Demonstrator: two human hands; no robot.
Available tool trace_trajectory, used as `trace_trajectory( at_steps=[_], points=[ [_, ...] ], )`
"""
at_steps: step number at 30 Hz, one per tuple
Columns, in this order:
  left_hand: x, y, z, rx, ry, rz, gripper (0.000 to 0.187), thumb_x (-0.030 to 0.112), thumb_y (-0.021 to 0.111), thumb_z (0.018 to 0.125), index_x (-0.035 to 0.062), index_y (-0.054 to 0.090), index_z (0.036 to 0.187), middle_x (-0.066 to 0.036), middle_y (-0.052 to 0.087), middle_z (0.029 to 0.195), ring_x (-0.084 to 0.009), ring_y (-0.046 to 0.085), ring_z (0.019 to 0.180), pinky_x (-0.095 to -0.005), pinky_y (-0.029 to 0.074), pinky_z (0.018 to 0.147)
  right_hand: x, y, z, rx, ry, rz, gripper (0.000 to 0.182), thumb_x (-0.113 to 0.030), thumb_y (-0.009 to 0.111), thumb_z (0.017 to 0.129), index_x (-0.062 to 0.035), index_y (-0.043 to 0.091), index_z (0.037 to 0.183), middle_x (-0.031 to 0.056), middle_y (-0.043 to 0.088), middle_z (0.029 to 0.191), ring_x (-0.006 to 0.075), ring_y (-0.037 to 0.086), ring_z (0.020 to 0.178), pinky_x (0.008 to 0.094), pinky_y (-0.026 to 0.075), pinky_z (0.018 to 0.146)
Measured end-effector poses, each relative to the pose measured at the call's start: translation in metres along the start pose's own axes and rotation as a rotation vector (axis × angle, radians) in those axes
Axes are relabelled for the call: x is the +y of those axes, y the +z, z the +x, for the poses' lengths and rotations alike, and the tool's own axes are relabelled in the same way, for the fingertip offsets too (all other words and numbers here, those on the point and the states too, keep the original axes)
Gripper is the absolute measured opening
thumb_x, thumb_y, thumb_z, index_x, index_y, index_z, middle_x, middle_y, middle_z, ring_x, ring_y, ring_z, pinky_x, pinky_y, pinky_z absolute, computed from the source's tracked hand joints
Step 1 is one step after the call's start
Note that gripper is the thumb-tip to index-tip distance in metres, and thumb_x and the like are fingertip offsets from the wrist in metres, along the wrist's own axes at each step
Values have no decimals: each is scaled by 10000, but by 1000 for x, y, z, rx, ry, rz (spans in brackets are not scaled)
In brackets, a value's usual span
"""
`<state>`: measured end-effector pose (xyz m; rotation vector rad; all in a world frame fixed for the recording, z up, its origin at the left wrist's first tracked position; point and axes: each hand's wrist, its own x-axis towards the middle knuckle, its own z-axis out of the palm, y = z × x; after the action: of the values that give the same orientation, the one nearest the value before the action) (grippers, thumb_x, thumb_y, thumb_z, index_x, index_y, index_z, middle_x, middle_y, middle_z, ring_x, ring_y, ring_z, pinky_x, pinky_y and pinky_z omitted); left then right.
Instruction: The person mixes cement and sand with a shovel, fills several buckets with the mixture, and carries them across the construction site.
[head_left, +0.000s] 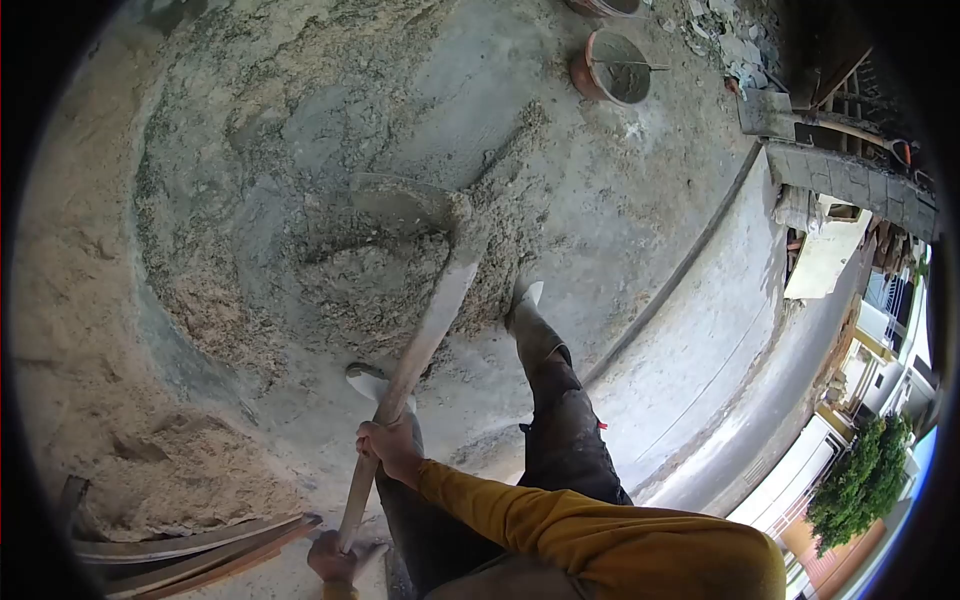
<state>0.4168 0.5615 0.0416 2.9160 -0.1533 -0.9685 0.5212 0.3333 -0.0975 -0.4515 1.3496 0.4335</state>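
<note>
A long-handled hoe (432,320) slants across the view, its wooden handle rising from the lower left. Its blade rests in a heap of wet grey mortar (365,280) and is partly smeared with it. My right hand (395,450), below a yellow sleeve, is wrapped round the middle of the handle. Lower down, my left hand (335,560) grips near the handle's end. My left boot (368,382) and right boot (527,305) stand at the near edge of the mortar, on either side of the handle.
A bucket (615,68) with grey mix stands at the far side, with part of another bucket (605,7) beyond. Sand (180,470) lies at left, above wooden planks (200,553). A flat-bladed tool (768,114) and rubble (735,50) lie upper right, near a low ledge (850,185).
</note>
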Motion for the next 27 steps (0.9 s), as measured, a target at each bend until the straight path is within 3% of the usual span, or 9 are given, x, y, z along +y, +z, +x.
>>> trace_trajectory(
  at_steps=[5,6,9,13,15,19,21,25,27],
  points=[
    [106,19,142,12,303,-46,121,99,618,681,105,601,801,-88,613,741,-318,606,664,-433,485,583,-144,-70,69,55,-255,87,155,25,528,760,6,545,607,126,564,577,244,568,472,368,511,484],
    [141,21,176,-32,363,18,150,107,611,680,106,599,830,-86,607,748,-319,606,674,-435,483,586,-180,-87,87,113,-324,140,101,41,540,737,1,536,644,102,544,539,218,558,435,334,482,421],
    [240,32,261,-49,476,-79,258,84,628,660,94,600,916,-101,617,803,-329,623,736,-453,490,622,-286,-144,138,340,-347,48,130,-22,541,776,-4,520,649,123,507,569,260,539,505,400,502,496],
    [325,46,342,-79,667,-92,259,49,678,663,90,592,904,-99,640,853,-304,644,788,-423,509,661,-367,-217,210,315,-357,219,63,-10,514,789,6,461,820,120,501,618,268,524,523,408,503,531],
    [337,46,358,-80,660,-73,255,47,698,645,93,597,874,-92,644,843,-295,647,798,-416,509,675,-379,-216,214,337,-282,171,73,-64,472,822,-20,458,765,102,492,608,260,511,526,397,498,554],
    [265,11,365,-11,788,-142,243,45,698,643,95,607,863,-96,646,838,-293,649,804,-416,504,678,-325,-166,230,223,-150,155,210,-148,422,851,-70,424,657,72,473,587,243,492,531,384,484,551],
    [195,-23,356,-121,733,17,224,45,684,649,96,610,854,-107,647,835,-301,648,813,-425,497,677,-269,-106,230,236,-67,168,215,-161,417,854,-69,416,660,72,443,577,241,466,516,386,476,544],
    [40,-73,327,-140,639,136,223,37,672,642,89,605,848,-89,653,831,-292,650,786,-422,494,666,-145,10,227,232,3,94,30,-25,466,782,2,457,774,128,511,655,288,538,578,415,496,581],
    [-16,-94,293,-97,595,94,223,36,664,641,82,591,847,-87,638,804,-299,639,753,-428,488,639,-89,50,208,271,-68,194,50,41,482,749,8,457,778,135,515,645,288,551,535,407,491,523]
  ],
)
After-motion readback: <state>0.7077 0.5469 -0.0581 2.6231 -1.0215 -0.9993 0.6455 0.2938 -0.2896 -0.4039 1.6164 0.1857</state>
